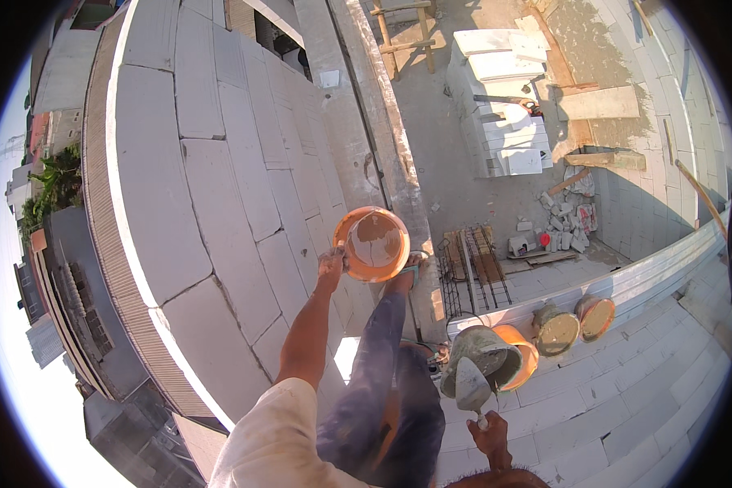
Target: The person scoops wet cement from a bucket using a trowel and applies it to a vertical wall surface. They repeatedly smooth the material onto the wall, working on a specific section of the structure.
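Note:
My left hand (332, 264) is closed on the rim of an orange bucket (372, 275). Watery, greyish-brown residue shows inside the bucket, which hangs beside the white block wall (224, 171). At the lower right, my right hand (490, 439) grips the handle of a trowel (472, 384). Its grey, mortar-coated blade points away from me. Just beyond the blade, and overlapped by it, a grey mortar-smeared bucket (464, 343) lies tilted with its mouth to the right. An orange bucket (530, 358) sits directly behind that one.
Two more mortar-crusted buckets (555, 329) stand further right along a ledge. Below the concrete beam (358, 98) lies a lower floor with stacked white blocks (512, 150), rubble (573, 220) and a wooden trestle (403, 32). A sandaled foot (411, 268) is near the beam.

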The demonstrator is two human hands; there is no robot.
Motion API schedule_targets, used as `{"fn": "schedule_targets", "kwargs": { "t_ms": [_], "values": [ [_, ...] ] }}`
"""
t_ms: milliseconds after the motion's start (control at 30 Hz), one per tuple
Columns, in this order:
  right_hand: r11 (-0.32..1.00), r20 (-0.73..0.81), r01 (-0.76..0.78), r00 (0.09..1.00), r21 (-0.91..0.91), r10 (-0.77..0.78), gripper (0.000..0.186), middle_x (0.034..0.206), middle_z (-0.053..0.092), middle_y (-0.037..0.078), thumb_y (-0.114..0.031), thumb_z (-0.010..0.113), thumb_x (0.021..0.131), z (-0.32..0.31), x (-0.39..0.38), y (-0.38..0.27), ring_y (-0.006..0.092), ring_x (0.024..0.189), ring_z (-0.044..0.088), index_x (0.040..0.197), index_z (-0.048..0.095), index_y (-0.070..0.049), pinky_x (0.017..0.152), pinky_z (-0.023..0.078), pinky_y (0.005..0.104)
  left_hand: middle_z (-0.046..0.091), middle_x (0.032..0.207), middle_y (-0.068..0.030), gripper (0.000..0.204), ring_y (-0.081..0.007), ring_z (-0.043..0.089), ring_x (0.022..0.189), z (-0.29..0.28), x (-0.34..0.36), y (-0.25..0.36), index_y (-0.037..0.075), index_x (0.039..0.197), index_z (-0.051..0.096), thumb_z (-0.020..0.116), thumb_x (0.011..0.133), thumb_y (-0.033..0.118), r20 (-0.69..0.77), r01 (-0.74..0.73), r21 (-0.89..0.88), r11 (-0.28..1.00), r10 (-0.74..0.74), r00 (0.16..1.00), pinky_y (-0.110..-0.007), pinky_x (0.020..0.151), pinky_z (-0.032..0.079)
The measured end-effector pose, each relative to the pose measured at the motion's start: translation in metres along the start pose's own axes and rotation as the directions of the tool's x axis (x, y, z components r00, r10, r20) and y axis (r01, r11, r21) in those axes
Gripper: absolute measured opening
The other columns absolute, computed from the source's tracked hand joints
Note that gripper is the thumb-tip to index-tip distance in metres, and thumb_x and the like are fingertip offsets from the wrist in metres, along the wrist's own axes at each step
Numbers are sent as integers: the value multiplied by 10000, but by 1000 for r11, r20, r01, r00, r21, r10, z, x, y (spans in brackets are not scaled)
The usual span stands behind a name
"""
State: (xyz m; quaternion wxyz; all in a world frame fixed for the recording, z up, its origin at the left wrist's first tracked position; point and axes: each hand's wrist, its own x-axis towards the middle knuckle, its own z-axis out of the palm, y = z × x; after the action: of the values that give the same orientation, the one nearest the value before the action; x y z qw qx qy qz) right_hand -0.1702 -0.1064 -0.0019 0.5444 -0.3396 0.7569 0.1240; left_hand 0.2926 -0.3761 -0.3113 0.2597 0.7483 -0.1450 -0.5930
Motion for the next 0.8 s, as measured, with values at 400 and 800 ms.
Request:
{"fn": "schedule_targets", "kwargs": {
  "t_ms": [400,800],
  "values": [
    [977,-55,63,996,-204,-76,589,872,744,222,-522,813,764,-33,-26,8,397,904,731,956,712,25,822,572,487,482,606,47,382,-62,411,480,2,-152,145,139,760,580,749,952,423,-113,-89,-48,995,83,990,-274,442,338],
    [997,-199,73,977,-7,-73,460,824,723,249,-373,849,771,-91,-67,-17,344,805,742,924,725,43,695,541,456,502,709,47,186,-25,376,510,-59,-299,331,33,969,658,621,1027,206,-86,-233,-306,923,217,972,-219,453,308]
  ]
}}
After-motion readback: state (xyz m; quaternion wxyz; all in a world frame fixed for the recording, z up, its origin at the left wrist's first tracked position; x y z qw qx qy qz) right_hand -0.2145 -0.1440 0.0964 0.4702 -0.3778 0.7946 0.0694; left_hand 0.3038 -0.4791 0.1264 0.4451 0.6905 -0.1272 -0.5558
